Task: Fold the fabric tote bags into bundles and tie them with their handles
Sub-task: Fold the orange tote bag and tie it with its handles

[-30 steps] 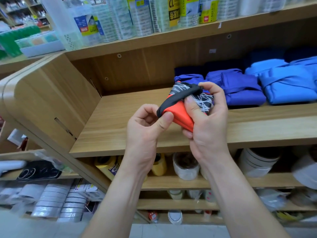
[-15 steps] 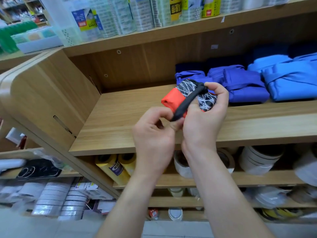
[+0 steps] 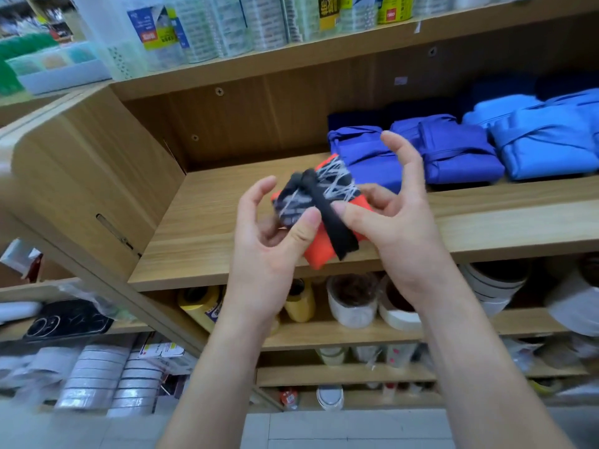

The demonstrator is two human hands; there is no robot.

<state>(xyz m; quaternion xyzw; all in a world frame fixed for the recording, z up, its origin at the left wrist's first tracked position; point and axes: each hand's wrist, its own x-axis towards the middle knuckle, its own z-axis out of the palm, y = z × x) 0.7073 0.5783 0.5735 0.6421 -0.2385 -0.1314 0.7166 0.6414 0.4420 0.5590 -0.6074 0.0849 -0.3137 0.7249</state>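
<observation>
A small folded tote bundle, orange with a black and white scribble-patterned part, is held in the air just in front of the wooden shelf. A black handle strap runs across its front and ends loose at the lower edge. My left hand holds the bundle's left side, thumb pressed on the patterned face and fingers curled behind. On the right side, my right hand has its thumb on the strap and one finger against the bundle, with its other fingers lifted and spread above.
Tied dark blue bundles and light blue bundles lie in a row on the shelf's right half. A wooden side panel closes the left end. Packaged goods stand above; tape rolls fill the shelf below.
The bundle has turned so the black strap now crosses its front toward me. My right hand's upper fingers have lifted off it, and my left thumb has moved onto the patterned face.
</observation>
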